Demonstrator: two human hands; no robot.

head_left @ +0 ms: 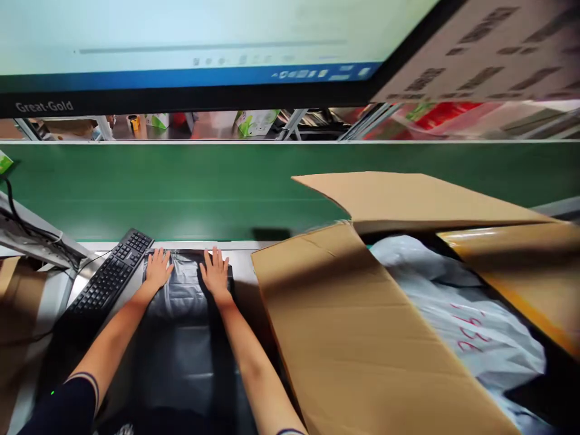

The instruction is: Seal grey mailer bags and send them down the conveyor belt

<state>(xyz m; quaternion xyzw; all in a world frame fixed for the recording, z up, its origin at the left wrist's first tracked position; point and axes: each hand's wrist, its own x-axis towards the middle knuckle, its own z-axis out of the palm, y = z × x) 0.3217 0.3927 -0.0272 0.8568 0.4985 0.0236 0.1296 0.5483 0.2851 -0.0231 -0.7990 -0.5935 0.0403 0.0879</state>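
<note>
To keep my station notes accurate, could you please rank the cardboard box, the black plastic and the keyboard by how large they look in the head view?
1. Cardboard box, clearly largest
2. Black plastic, though partly covered
3. Keyboard, smallest

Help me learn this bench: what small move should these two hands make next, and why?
Probably slide both palms slightly apart to flatten the black plastic. The left hand and right hand lie palm down, fingers spread, near either side of its far end, and creases show in the plastic between them.
</note>
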